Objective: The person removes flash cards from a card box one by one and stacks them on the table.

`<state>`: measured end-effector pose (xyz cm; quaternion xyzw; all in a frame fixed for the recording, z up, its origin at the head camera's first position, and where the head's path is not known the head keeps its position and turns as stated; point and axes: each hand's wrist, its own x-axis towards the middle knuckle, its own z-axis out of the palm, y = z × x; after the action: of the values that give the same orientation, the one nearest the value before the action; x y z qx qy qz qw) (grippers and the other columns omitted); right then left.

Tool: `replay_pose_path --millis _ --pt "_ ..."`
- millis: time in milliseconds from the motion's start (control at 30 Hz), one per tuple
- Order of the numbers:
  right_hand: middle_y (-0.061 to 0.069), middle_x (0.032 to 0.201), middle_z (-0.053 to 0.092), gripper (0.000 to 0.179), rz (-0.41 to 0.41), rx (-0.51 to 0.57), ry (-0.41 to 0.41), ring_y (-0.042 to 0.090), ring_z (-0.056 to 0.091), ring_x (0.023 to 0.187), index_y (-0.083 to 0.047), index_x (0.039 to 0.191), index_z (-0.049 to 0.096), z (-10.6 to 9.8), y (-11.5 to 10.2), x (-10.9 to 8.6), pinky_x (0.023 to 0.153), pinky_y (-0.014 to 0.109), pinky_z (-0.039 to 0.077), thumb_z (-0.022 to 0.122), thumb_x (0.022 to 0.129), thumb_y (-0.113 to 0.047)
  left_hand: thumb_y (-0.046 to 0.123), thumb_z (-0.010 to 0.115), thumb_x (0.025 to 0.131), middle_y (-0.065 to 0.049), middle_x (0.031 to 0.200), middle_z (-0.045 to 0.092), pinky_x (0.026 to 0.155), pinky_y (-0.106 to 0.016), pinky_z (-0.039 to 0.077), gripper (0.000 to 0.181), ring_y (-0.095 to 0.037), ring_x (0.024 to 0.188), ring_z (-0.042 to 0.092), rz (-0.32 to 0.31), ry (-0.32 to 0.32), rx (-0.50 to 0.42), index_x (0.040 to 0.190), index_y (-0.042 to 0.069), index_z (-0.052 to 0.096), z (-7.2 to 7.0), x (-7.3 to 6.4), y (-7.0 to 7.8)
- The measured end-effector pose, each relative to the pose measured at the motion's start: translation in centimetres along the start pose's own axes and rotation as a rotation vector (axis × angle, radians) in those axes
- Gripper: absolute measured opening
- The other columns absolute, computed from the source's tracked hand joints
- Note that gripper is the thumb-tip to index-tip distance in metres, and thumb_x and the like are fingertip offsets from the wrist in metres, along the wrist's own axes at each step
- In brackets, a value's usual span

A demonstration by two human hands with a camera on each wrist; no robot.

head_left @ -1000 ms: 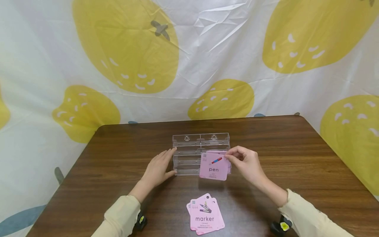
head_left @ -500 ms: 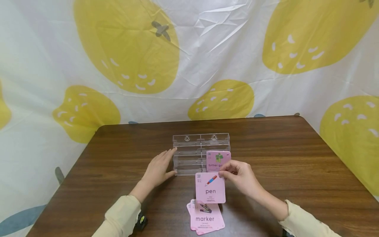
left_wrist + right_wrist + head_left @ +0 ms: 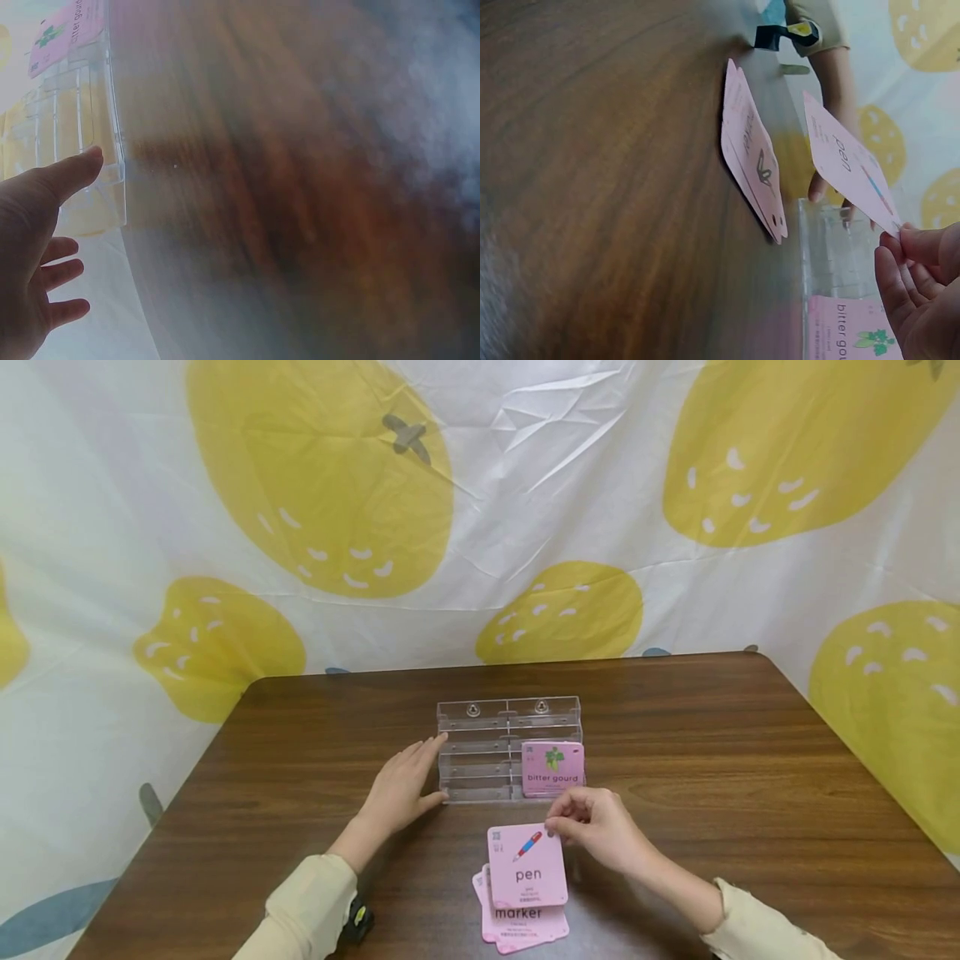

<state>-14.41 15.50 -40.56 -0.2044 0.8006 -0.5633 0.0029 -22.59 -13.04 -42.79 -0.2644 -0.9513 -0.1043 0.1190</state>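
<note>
My right hand (image 3: 596, 828) pinches the pink "pen" flashcard (image 3: 527, 868) by its upper right corner. That card hangs above a small pile of pink flashcards (image 3: 528, 931) with "marker" on top; the right wrist view shows a gap between card and pile. A clear plastic rack (image 3: 474, 760) with two columns of tiers stands behind. In its lower right section sits a "bitter gourd" flashcard (image 3: 552, 768). My left hand (image 3: 401, 785) rests against the rack's left side, fingers and thumb extended, as the left wrist view (image 3: 67, 176) also shows.
A brown wooden table (image 3: 712, 735) spreads under everything. A white curtain (image 3: 337, 627) printed with yellow fruit hangs behind its far edge. A black wrist strap (image 3: 358, 921) shows at my left cuff.
My right hand has drawn the "pen" flashcard away from the front of the rack and down toward me, over the "marker" pile. The "bitter gourd" card came into view. My left hand stayed put.
</note>
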Motion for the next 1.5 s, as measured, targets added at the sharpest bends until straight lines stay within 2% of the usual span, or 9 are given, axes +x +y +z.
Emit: replay_pose_path --millis 567,667,1033,1500 --pt "0.01 0.07 0.061 0.012 0.112 0.007 -0.051 0.008 0.058 0.056 0.007 0.078 0.06 1.0 1.2 -0.5 0.052 0.026 0.054 0.067 0.078 -0.003 0.032 0.075 0.073 -0.017 0.134 0.046 0.099 -0.048 0.036 0.084 -0.032 0.122 0.043 0.003 0.004 -0.001 0.141 0.011 0.03 -0.2 0.0 0.2" --pt "0.01 0.07 0.061 0.009 0.127 0.007 -0.054 0.008 0.059 0.057 0.007 0.078 0.06 1.2 1.5 -0.5 0.052 0.026 0.054 0.066 0.077 0.0 0.032 0.075 0.073 -0.018 0.133 0.046 0.099 -0.048 0.036 0.084 -0.032 0.122 0.043 0.006 0.004 0.001 0.141 0.011 0.03 -0.2 0.0 0.1" --pt "0.011 0.069 0.062 0.011 0.198 0.081 -0.067 0.01 0.057 0.056 0.009 0.08 0.06 1.7 2.1 -0.9 0.051 0.029 0.054 0.065 0.077 0.0 0.033 0.075 0.073 -0.017 0.133 0.046 0.099 -0.048 0.036 0.085 -0.032 0.121 0.044 0.012 0.013 0.005 0.141 0.011 0.03 0.0 0.0 0.1" --pt "0.007 0.068 0.06 0.011 0.231 0.072 -0.08 0.01 0.056 0.057 0.007 0.08 0.061 2.2 2.9 -1.3 0.051 0.027 0.053 0.066 0.077 -0.002 0.032 0.075 0.072 -0.017 0.133 0.046 0.098 -0.049 0.037 0.085 -0.033 0.121 0.044 0.022 0.02 0.0 0.141 0.011 0.03 0.1 0.0 -0.1"
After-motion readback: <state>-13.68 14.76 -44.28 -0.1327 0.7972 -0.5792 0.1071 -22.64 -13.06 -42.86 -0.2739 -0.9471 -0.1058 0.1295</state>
